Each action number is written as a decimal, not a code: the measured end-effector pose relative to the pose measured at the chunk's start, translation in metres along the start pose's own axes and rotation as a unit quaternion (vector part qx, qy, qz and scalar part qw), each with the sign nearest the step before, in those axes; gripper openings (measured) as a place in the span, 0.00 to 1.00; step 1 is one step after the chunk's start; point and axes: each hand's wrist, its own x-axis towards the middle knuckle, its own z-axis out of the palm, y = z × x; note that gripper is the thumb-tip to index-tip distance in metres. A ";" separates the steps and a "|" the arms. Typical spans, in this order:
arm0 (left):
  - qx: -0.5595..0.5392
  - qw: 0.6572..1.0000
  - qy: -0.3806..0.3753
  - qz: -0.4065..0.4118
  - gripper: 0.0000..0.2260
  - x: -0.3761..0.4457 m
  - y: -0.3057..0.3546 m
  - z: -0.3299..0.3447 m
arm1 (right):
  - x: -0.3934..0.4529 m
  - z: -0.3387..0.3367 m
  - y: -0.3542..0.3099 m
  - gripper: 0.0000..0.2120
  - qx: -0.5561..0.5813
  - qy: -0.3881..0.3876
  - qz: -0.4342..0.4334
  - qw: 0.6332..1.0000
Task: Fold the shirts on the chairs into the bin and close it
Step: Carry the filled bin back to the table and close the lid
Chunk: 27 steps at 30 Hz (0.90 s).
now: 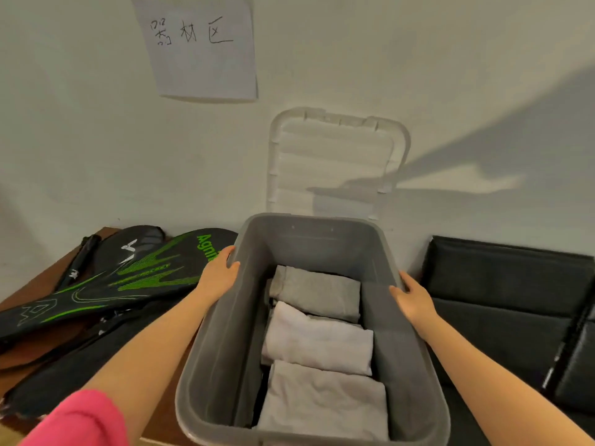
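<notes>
A grey plastic bin stands open in front of me. Inside lie three folded shirts in a row: a grey one at the far end, a pale one in the middle and another pale one nearest me. My left hand grips the bin's left rim, thumb curled over the edge. On the right rim, my right hand holds on with its thumb inside. The white lid leans upright against the wall behind the bin.
Black racket bags with green markings lie on a brown surface to the left of the bin. Black cushioned seats sit to the right. A paper sign hangs on the wall above.
</notes>
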 end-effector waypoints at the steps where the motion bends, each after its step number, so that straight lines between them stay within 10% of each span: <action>1: 0.003 1.000 -0.008 0.010 0.22 0.009 -0.003 -0.003 | -0.003 0.005 -0.003 0.26 -0.001 0.015 0.006 1.000; 27: 0.069 0.996 -0.042 0.049 0.20 0.130 0.029 -0.014 | 0.074 -0.017 -0.073 0.24 -0.133 0.065 0.001 0.989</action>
